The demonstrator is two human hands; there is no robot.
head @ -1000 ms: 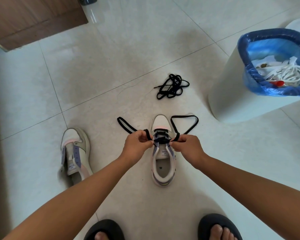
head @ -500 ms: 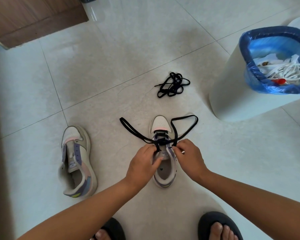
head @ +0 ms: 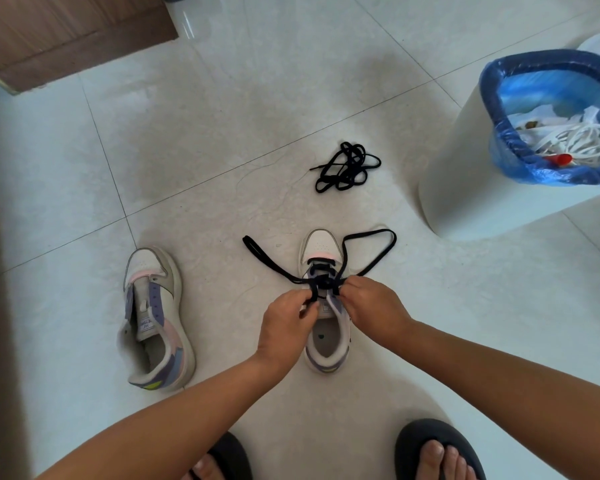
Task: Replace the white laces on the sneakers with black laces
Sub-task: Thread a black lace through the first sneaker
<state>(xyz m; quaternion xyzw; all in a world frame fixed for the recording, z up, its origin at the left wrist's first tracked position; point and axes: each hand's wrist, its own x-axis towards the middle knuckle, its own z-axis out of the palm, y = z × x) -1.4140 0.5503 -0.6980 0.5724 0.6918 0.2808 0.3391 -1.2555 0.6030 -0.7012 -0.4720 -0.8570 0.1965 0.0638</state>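
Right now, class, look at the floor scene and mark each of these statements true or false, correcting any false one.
1. Both hands, left hand and right hand, pinch the black lace on the middle sneaker. True.
2. The second sneaker is fully laced in black. False: it shows no lace.
3. A spare black lace lies bundled on the floor. True.
4. The white laces lie beside the bin. False: they are inside it.

Open floor (head: 222, 116) far side and left. Bin (head: 465, 174) blocks right flank. Spare black lace (head: 347, 166) lies between bin and laced sneaker (head: 326, 344). 2nd sneaker (head: 153, 317) obstructs left, narrow lane between the 2 sneakers.
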